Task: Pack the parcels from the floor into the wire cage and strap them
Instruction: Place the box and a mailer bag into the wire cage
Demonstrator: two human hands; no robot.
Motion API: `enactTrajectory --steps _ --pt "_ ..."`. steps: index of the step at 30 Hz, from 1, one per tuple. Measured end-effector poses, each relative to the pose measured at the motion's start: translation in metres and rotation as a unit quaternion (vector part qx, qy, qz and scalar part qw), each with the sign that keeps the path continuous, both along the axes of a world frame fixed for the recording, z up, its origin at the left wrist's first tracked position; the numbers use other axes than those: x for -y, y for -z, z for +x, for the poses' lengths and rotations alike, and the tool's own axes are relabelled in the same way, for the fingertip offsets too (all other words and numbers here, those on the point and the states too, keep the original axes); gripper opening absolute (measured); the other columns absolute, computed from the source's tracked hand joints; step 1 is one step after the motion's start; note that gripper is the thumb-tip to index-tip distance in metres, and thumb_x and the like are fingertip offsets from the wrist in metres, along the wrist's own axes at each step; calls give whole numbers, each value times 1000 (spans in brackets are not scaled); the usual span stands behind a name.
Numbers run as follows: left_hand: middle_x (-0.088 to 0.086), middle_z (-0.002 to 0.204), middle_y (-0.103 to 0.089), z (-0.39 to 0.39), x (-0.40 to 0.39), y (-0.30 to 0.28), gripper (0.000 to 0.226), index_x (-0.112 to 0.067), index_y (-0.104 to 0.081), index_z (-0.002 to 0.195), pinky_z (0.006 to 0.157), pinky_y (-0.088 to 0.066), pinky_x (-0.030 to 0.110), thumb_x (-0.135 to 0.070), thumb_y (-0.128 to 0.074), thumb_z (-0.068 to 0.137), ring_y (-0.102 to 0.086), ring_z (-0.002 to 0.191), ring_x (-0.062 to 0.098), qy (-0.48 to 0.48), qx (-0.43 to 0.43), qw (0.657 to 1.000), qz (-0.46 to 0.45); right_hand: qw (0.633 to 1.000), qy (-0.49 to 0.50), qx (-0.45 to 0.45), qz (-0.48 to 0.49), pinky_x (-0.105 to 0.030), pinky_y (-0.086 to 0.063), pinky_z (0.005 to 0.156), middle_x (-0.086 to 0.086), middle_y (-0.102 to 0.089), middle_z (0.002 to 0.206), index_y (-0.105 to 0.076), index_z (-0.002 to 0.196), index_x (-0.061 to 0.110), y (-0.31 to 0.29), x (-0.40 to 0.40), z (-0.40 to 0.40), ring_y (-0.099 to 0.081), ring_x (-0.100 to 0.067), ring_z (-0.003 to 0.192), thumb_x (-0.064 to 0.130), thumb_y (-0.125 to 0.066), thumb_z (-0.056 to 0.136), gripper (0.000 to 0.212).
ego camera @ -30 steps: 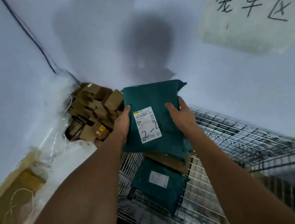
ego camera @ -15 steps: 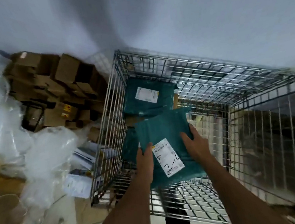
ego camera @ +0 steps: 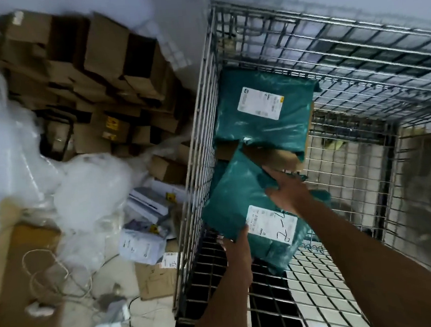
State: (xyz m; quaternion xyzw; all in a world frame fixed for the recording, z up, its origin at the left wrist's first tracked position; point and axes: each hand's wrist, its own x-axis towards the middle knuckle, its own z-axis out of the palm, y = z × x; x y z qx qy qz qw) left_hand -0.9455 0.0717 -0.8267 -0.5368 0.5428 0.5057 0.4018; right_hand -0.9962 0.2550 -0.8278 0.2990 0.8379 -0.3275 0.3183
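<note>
A teal plastic parcel (ego camera: pixel 240 195) with a white label marked by hand is low inside the wire cage (ego camera: pixel 203 91), against its left wall. My left hand (ego camera: pixel 236 245) grips its near edge from below. My right hand (ego camera: pixel 286 191) lies flat on its top, fingers spread. A second teal parcel (ego camera: pixel 265 122) with a white label lies deeper in the cage at the back left, resting on a brown cardboard box (ego camera: pixel 279 156) whose corner shows between the two.
Left of the cage, a heap of brown cardboard boxes (ego camera: pixel 92 77) stands against the wall. Clear plastic wrap (ego camera: pixel 81 185), white and grey mail bags (ego camera: pixel 140 243), flat cardboard (ego camera: pixel 151 281) and loose cord (ego camera: pixel 44 272) litter the floor. The cage's right half shows bare mesh floor.
The parcel went from held up at chest height down into the cage. My right hand shifted from gripping its side to lying on top. The view tilted downward.
</note>
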Motion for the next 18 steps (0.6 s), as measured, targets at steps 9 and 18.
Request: enactTrajectory --steps 9,18 --pt "19 144 -56 -23 -38 49 54 -16 -41 147 99 -56 53 -34 -64 102 -60 127 44 -120 38 992 -1 985 -169 -3 24 -46 -37 115 -12 -36 161 -24 160 39 63 -3 -66 -42 -41 140 34 -51 103 63" --pt "2 108 -59 -42 -17 86 29 -23 -50 124 92 -56 41 -47 -43 108 -62 97 21 -79 46 995 32 974 -227 27 10 -51 -4 125 1 25 168 16 160 36 91 38 -27 21 -29 155 26 -52 103 90"
